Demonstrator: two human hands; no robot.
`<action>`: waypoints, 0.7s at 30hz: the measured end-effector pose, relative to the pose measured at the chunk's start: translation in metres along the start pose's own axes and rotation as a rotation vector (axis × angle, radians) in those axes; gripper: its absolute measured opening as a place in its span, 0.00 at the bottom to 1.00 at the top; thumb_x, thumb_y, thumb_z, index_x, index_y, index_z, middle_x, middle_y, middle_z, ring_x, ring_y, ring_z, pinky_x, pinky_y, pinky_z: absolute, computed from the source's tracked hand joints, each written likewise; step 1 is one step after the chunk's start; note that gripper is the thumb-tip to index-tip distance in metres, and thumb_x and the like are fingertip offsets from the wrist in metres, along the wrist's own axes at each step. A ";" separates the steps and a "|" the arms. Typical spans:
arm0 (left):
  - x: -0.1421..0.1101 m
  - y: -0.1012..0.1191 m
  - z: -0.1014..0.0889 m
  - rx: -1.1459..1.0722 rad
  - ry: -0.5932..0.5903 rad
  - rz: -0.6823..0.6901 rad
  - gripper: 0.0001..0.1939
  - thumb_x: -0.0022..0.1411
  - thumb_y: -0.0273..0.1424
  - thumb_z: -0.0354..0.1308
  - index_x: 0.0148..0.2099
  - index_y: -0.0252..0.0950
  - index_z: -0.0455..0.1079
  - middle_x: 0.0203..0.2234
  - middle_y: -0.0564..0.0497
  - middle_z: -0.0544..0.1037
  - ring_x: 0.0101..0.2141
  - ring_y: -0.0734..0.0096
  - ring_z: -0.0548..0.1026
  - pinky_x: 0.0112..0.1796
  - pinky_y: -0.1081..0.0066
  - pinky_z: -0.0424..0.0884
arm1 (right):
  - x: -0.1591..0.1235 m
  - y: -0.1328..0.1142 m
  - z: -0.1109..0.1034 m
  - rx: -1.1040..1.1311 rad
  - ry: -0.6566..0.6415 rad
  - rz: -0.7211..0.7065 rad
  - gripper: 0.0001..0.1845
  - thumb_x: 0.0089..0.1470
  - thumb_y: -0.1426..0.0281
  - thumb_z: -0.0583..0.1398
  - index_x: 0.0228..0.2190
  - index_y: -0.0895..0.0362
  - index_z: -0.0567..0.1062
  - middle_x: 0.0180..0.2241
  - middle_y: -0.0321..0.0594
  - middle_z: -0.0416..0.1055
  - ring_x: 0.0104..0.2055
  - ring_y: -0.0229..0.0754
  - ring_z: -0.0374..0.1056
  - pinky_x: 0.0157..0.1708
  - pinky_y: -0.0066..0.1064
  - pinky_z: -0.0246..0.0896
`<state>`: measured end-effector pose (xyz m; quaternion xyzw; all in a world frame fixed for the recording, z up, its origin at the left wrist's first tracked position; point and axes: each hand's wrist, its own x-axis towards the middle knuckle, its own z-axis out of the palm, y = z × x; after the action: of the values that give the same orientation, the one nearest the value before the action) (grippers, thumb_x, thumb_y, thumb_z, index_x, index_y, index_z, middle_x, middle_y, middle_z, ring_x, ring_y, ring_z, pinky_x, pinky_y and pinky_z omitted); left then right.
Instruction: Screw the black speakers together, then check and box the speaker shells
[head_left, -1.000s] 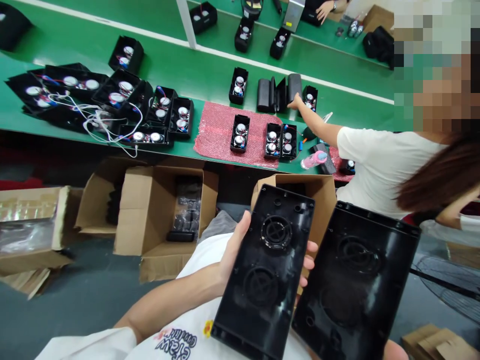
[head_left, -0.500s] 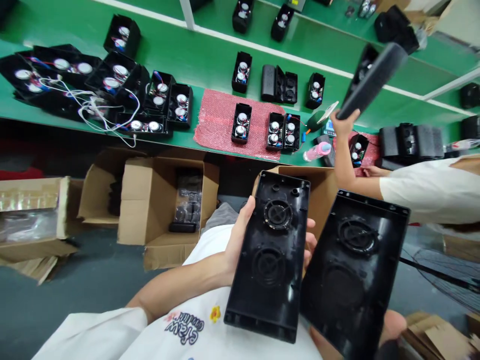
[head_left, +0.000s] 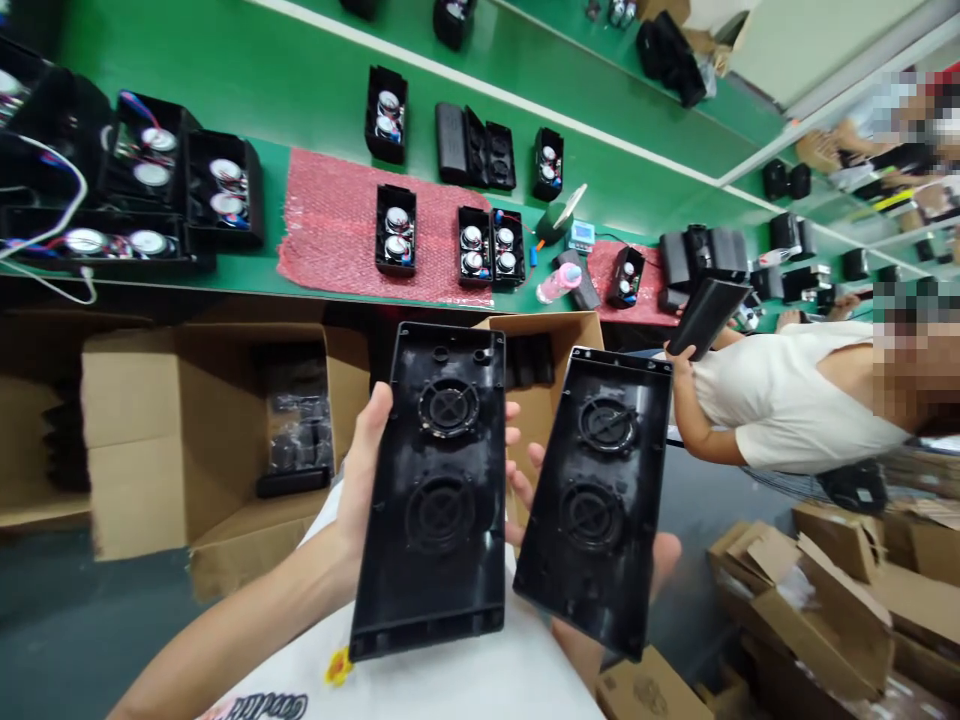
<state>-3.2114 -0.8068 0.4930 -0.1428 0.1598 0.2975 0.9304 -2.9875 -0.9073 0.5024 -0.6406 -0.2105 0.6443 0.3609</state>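
My left hand (head_left: pixel 364 460) is wrapped round a black plastic speaker shell (head_left: pixel 427 460), thumb on its left edge and fingertips showing past its right edge. The hollow inner side faces me, with two round grilles and screw posts. My right hand (head_left: pixel 664 562) grips a second speaker shell (head_left: pixel 592 470) of the same kind from behind, its thumb at the right edge. Pale marks ring the upper grille of the left shell. Both shells are tilted upright side by side in front of my body, a small gap between them.
Beyond is a green workbench (head_left: pixel 255 165) with red bubble wrap (head_left: pixel 337 235), several half-built speakers (head_left: pixel 396 235) and a pink bottle (head_left: pixel 559 283). Cardboard boxes (head_left: pixel 135 440) stand below its front edge. A co-worker (head_left: pixel 810 390) at right holds a black casing (head_left: pixel 709 310). More cartons (head_left: pixel 810 610) lie at lower right.
My view has turned right, so the bench things shift left. The right shell has come up, level with the left one. The co-worker's raised black casing is now lower.
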 end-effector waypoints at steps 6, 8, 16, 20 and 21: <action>-0.001 -0.008 0.001 0.053 -0.037 0.040 0.52 0.62 0.70 0.51 0.70 0.33 0.68 0.60 0.38 0.79 0.55 0.43 0.77 0.54 0.45 0.76 | -0.003 0.003 0.013 0.429 -0.100 -0.068 0.69 0.39 0.18 0.41 0.74 0.39 0.53 0.74 0.39 0.53 0.75 0.71 0.51 0.59 0.69 0.67; 0.003 -0.013 -0.003 0.139 -0.028 0.084 0.52 0.61 0.69 0.54 0.71 0.33 0.68 0.62 0.36 0.77 0.57 0.41 0.76 0.54 0.44 0.76 | 0.000 0.012 0.013 0.372 -0.114 -0.121 0.70 0.38 0.18 0.44 0.74 0.41 0.53 0.74 0.41 0.53 0.76 0.71 0.49 0.61 0.69 0.67; 0.051 -0.033 -0.043 0.810 0.107 0.640 0.45 0.56 0.57 0.73 0.68 0.41 0.66 0.55 0.44 0.79 0.50 0.55 0.78 0.50 0.63 0.76 | 0.023 0.039 0.030 -0.261 0.059 -0.438 0.61 0.54 0.50 0.73 0.76 0.39 0.45 0.74 0.41 0.54 0.75 0.58 0.56 0.72 0.54 0.58; 0.060 -0.031 -0.045 0.809 0.089 0.636 0.51 0.52 0.57 0.76 0.70 0.44 0.61 0.59 0.44 0.76 0.57 0.51 0.76 0.57 0.60 0.73 | 0.036 0.048 0.032 -0.401 0.087 -0.435 0.61 0.55 0.51 0.72 0.76 0.43 0.45 0.74 0.45 0.54 0.74 0.58 0.57 0.70 0.53 0.61; 0.062 -0.031 -0.044 0.794 0.090 0.623 0.53 0.51 0.57 0.76 0.71 0.44 0.59 0.59 0.44 0.76 0.57 0.51 0.76 0.56 0.60 0.73 | 0.038 0.049 0.031 -0.416 0.090 -0.439 0.60 0.56 0.51 0.71 0.76 0.44 0.45 0.74 0.45 0.54 0.74 0.58 0.57 0.71 0.53 0.60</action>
<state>-3.1548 -0.8156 0.4345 0.2638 0.3354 0.4707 0.7722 -3.0244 -0.9051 0.4438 -0.6678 -0.4553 0.4649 0.3614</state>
